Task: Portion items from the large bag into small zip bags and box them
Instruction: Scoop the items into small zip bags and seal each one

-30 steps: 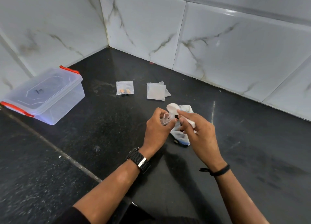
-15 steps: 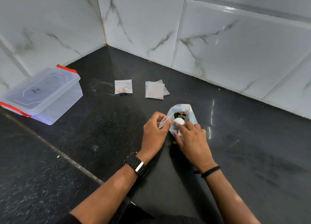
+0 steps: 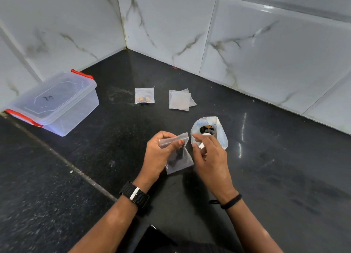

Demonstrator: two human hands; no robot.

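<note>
While left hand (image 3: 157,154) pinches small zip bag (image 3: 178,157), right hand (image 3: 207,155) hangs loose.
Large bag (image 3: 221,133) just beyond right grip, on counter (image 3: 266,176).

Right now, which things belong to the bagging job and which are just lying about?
Job:
left hand holding small zip bag
right hand
large bag
filled bag
empty bags
lidded box

Lying about:
dark object at bottom edge, unclear

Black speckled stone surface (image 3: 57,186) meets white marble-veined wall tiles (image 3: 266,53) at an inner corner.
</note>
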